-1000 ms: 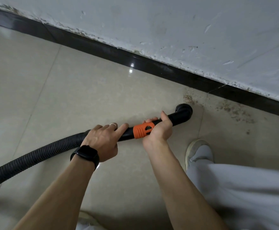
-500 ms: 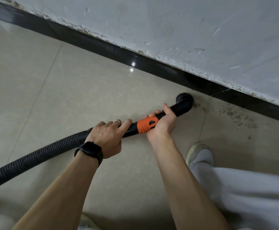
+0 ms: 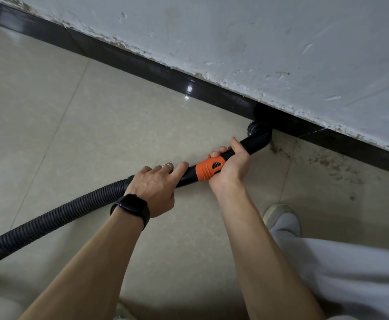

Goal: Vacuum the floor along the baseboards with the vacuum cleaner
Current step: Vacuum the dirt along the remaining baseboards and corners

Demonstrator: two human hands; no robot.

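Fingers [image 3: 214, 154] of left hand [image 3: 154, 188], right hand [image 3: 231, 167] tight around tube [image 3: 190, 175], nozzle [image 3: 259, 135] against baseboard [image 3: 165, 73]

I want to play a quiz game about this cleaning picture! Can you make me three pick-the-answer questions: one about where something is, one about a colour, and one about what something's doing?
1. Where is the brush head?
A) mid-floor B) against the baseboard C) in the air

2. What colour is the collar on the tube?
A) orange B) blue C) green

3. What is the left hand doing?
A) hanging free B) gripping the tube C) waving

Answers: B, the head meets the black strip under the wall; A, it shows bright orange beside the right hand; B, its fingers curl over the tube.
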